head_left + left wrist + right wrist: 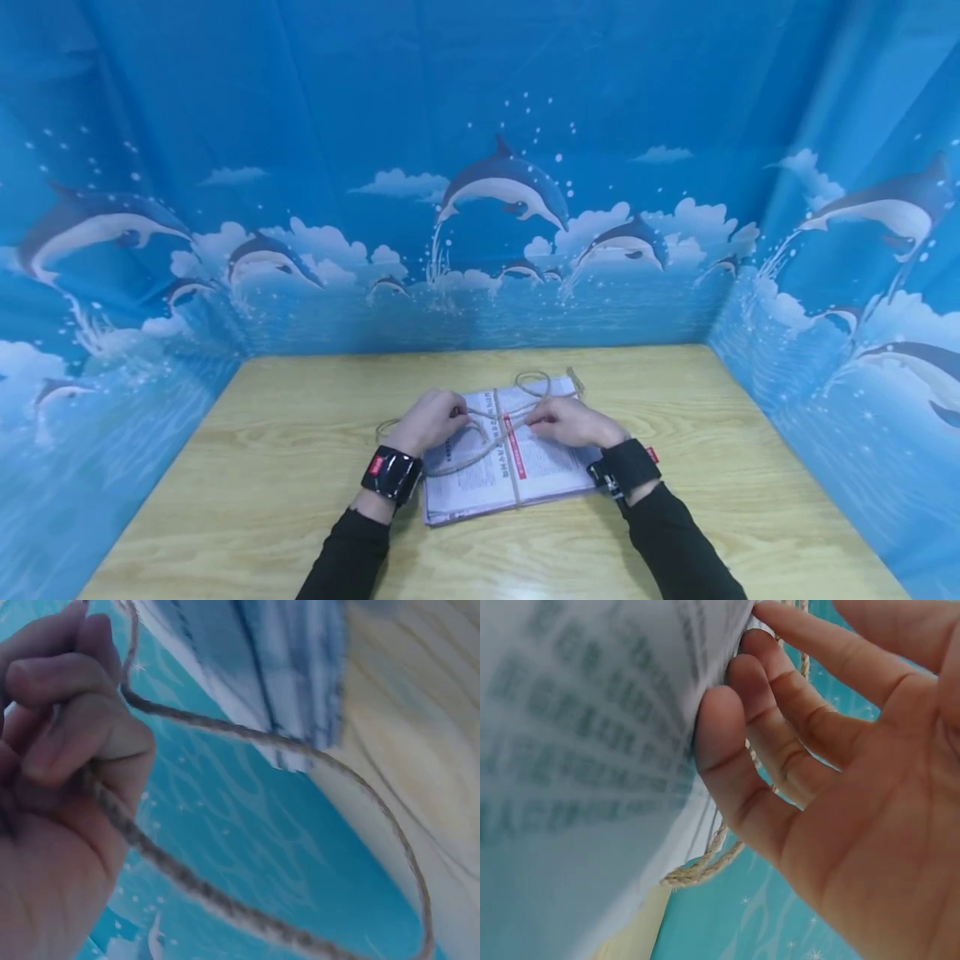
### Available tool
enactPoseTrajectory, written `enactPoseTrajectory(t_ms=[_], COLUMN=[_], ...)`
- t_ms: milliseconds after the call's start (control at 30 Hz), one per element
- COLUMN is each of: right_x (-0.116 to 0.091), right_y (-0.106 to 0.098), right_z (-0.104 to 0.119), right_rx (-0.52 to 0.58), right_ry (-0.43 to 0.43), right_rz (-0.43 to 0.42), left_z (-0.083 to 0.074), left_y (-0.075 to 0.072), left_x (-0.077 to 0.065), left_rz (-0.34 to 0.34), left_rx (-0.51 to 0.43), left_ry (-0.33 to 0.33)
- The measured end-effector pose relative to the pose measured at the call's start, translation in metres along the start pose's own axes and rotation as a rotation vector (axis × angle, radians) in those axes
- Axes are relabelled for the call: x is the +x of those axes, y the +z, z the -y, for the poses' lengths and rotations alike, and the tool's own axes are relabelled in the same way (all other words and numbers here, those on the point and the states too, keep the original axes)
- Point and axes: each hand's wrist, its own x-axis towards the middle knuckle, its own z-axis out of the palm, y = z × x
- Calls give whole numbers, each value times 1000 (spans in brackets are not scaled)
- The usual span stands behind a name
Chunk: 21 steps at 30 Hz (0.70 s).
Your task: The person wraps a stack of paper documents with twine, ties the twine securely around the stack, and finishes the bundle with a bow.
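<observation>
A flat stack of printed newspapers (472,493) lies on the table with a thin twisted rope (516,472) running across its top from front to back. Over the stack's left part, my left hand (433,418) curls its fingers round a length of this rope; a loop of it (202,889) hangs from the hand in the left wrist view. My right hand (572,422) is low over the right part, thumb and forefinger pinching the rope where a strand meets them. Its other fingers (724,742) are slightly bent, their tips at the printed paper.
Another rope loop (531,382) and a frayed-looking rope end (576,382) lie at the stack's back right edge. The wood-grain table (300,442) extends round the stack. Blue dolphin-print curtains (337,317) border its back and sides.
</observation>
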Motion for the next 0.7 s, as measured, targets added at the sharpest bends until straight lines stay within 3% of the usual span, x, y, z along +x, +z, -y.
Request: enactPoseTrajectory(t_ms=[100,267,533,700], right_x=[1,2,2,2], right_y=[2,2,1,0], right_z=[0,0,3,7], right_rx=[14,32,12,-28], right_ry=[12,8,-32,-95], right_rz=[-6,5,10,18], left_z=[-6,-14,-20,-21], left_y=[4,12,21,17], left_x=[2,2,5,4], left_rz=[-15,16,49,114], left_rx=[28,43,41,-25], left_ry=[7,-29,100,122])
